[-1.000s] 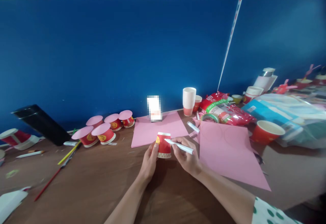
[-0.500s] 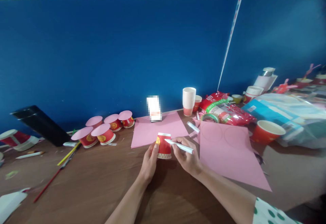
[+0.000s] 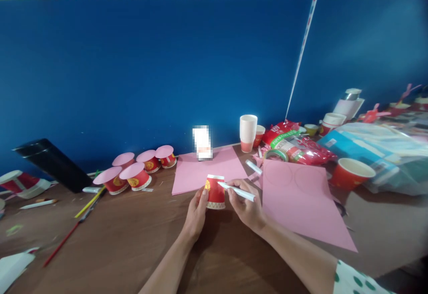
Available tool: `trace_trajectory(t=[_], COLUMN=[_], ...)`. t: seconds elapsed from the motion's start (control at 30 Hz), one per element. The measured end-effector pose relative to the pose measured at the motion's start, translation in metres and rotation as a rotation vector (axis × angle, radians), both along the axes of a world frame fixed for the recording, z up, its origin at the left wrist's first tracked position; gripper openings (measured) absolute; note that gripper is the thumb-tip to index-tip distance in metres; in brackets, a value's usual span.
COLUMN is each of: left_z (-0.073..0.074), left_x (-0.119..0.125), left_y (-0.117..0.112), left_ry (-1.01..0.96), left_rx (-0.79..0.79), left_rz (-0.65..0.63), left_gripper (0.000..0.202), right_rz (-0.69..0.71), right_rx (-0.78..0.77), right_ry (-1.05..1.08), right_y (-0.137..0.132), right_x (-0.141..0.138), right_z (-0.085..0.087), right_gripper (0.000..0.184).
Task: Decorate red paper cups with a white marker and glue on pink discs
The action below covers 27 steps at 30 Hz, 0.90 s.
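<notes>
A small red paper cup [image 3: 216, 191] stands upside down on the brown table [image 3: 127, 245]. My left hand [image 3: 196, 213] is closed around its left side and steadies it. My right hand [image 3: 245, 207] is closed on a white marker pen [image 3: 238, 192], whose tip touches the cup's upper right side. A pink paper sheet [image 3: 210, 167] lies just behind the cup. A larger pink sheet [image 3: 301, 196] with faint drawn circles lies to the right of my right hand.
Several upturned red cups with pink paper discs [image 3: 133, 171] stand at the back left. A white cup stack [image 3: 248, 132], tape roll [image 3: 275, 155], red packets [image 3: 294, 144] and an open red cup [image 3: 351, 173] crowd the back right. Pencils [image 3: 88, 202] lie left. A blue partition [image 3: 167, 71] rises behind.
The pen in my right hand has shifted very slightly to the right along the cup. My left hand and the cup have stayed in place.
</notes>
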<state>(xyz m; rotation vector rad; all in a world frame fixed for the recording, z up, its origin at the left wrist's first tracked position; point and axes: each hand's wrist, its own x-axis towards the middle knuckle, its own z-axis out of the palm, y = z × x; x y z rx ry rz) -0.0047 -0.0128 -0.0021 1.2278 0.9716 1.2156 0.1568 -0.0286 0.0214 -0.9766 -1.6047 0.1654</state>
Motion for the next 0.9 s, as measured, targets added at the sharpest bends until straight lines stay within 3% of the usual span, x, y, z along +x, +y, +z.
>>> trace_trajectory(t=[0.53,0.9], left_z=[0.0011,-0.0015], left_x=[0.0012,0.0007], left_y=[0.0001,0.0016], left_ry=[-0.014,-0.016], left_rx=[0.003,0.021], left_rz=[0.014,-0.029], left_gripper=[0.05,0.047], right_rz=[0.061,-0.005], right_rx=[-0.026,0.014], right_ry=[-0.015,0.029], right_y=[-0.0041,-0.0027], right_x=[-0.0037,0.0005], right_z=[-0.0022,-0.0007], right_gripper=[0.008,0.008])
